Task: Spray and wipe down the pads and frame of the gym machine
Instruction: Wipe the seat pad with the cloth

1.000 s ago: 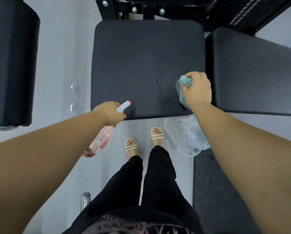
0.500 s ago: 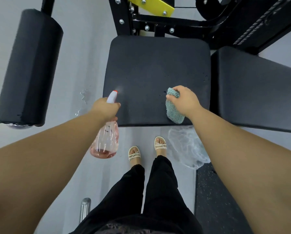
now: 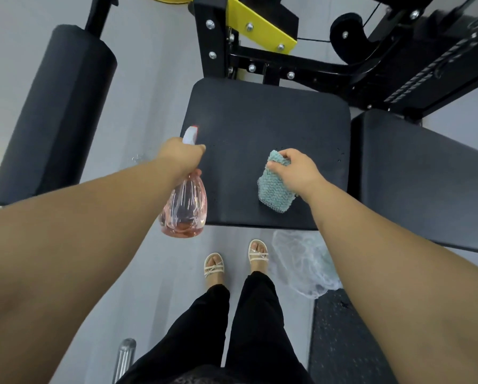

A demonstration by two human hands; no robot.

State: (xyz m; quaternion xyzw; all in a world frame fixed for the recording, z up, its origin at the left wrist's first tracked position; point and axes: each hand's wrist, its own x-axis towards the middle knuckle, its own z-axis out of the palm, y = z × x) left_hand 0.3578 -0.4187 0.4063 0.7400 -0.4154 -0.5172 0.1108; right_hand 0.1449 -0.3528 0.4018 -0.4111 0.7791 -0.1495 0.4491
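A black square seat pad [image 3: 265, 126] lies below me, bolted to a black and yellow machine frame [image 3: 260, 42]. My left hand [image 3: 181, 155] grips a clear pink spray bottle [image 3: 184, 206] by its neck, nozzle up and aimed at the pad's left edge. My right hand [image 3: 293, 169] holds a teal knitted cloth [image 3: 275, 187] that hangs down against the front half of the seat pad. A second black pad [image 3: 426, 178] lies to the right. A black roller pad [image 3: 55, 112] stands at the left.
A crumpled clear plastic bag [image 3: 301, 261] lies on the grey floor by my right foot. A dark rubber mat [image 3: 340, 333] covers the floor at lower right. A chrome bar end [image 3: 125, 353] sticks up at bottom left. My sandalled feet stand just before the seat.
My right hand slid the cloth leftward from the pad's right edge toward its middle. My left hand raised the bottle upright at the pad's left edge. The view tilted up, showing more frame.
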